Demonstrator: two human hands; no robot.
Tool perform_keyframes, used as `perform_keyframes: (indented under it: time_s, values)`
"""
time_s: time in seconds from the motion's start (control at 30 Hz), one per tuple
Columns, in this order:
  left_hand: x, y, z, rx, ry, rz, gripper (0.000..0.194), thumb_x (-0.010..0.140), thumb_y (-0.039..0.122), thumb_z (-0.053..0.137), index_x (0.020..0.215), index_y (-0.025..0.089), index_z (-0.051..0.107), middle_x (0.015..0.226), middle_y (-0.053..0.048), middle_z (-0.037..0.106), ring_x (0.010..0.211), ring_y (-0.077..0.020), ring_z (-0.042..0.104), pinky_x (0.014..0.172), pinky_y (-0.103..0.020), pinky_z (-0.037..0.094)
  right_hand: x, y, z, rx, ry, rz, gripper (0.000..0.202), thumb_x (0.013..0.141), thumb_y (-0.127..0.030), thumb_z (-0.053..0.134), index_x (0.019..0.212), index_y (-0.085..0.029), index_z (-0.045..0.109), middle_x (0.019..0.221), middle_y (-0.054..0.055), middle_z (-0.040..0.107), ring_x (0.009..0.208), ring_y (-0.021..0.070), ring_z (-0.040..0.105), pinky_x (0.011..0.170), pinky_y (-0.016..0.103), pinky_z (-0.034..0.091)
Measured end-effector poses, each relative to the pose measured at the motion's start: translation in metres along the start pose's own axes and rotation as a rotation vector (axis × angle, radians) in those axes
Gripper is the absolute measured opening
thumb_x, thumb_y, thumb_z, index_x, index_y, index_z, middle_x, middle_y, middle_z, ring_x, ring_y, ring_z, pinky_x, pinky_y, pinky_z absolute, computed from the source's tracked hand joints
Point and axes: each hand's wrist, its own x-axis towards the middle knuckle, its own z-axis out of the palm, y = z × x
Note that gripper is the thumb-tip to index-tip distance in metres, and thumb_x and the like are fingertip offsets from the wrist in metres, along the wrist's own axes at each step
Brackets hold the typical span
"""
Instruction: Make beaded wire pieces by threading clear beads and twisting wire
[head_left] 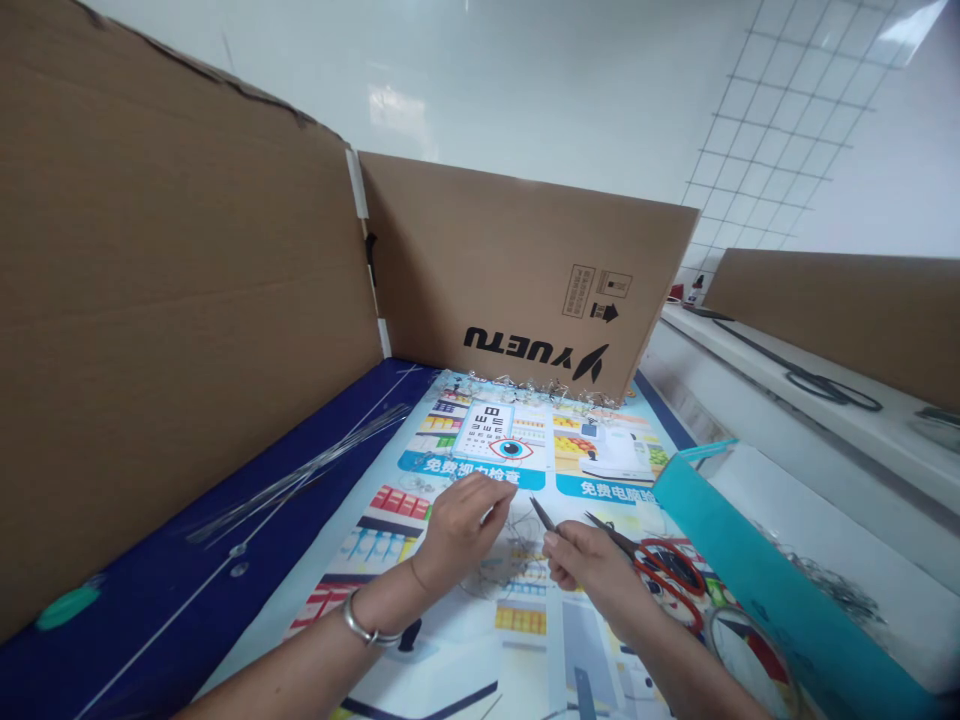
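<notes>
My left hand (466,520) is closed in a pinch above the printed sheet (442,640); anything between its fingertips is too small to make out. To its right, my right hand (589,565) grips a dark, pointed tool (541,513), whose slim tip points up and left, toward the left fingertips. The palm hides the tool's rear part. Thin wire pieces (517,560) lie on the sheet between and below the hands. Just beyond the right wrist rest scissors (667,568) with red-orange handles and dark blades.
Cardboard panels stand at the left (187,280) and back (480,270). Bent wire pieces (555,388) line the back panel's foot. A teal box (780,590) at right contains wire bits. Long thin rods (307,470) lie left on blue cloth. A round roll (750,650) sits lower right.
</notes>
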Motion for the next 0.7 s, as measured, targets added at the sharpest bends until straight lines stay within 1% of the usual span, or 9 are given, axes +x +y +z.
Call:
perform_keyframes:
  time_s: [0.17, 0.33, 0.47, 0.7]
  values:
    - [-0.002, 0.002, 0.004, -0.028, 0.015, -0.004, 0.014, 0.083, 0.015, 0.046, 0.086, 0.019, 0.059, 0.077, -0.004, 0.064, 0.072, -0.0153, 0.056, 0.068, -0.030, 0.044, 0.001, 0.005, 0.000, -0.080, 0.010, 0.009, 0.035, 0.078, -0.050, 0.049, 0.066, -0.017, 0.047, 0.060, -0.003, 0.049, 0.055, 0.0093, 0.046, 0.051, 0.021, 0.034]
    - [-0.004, 0.002, 0.006, -0.046, 0.012, -0.005, 0.014, 0.082, 0.014, 0.048, 0.088, 0.020, 0.059, 0.078, -0.003, 0.064, 0.073, -0.0157, 0.056, 0.068, -0.030, 0.045, 0.004, 0.012, -0.001, -0.180, 0.049, -0.010, 0.035, 0.079, -0.050, 0.047, 0.064, -0.018, 0.043, 0.056, -0.004, 0.046, 0.053, 0.0088, 0.044, 0.048, 0.020, 0.031]
    - [-0.003, 0.000, 0.004, -0.030, 0.032, -0.050, 0.013, 0.081, 0.014, 0.048, 0.087, 0.020, 0.058, 0.079, -0.003, 0.064, 0.073, -0.0151, 0.055, 0.069, -0.030, 0.044, 0.004, 0.011, -0.002, -0.177, 0.061, -0.018, 0.035, 0.079, -0.050, 0.047, 0.064, -0.019, 0.042, 0.057, -0.004, 0.044, 0.054, 0.0086, 0.043, 0.049, 0.020, 0.031]
    - [0.000, 0.001, 0.000, -0.020, 0.089, -0.076, 0.012, 0.081, 0.013, 0.048, 0.086, 0.020, 0.057, 0.078, -0.003, 0.063, 0.073, -0.0148, 0.055, 0.071, -0.030, 0.045, 0.001, 0.007, -0.001, -0.147, 0.031, -0.002, 0.035, 0.080, -0.051, 0.045, 0.066, -0.018, 0.044, 0.060, -0.003, 0.048, 0.056, 0.0093, 0.046, 0.052, 0.021, 0.034]
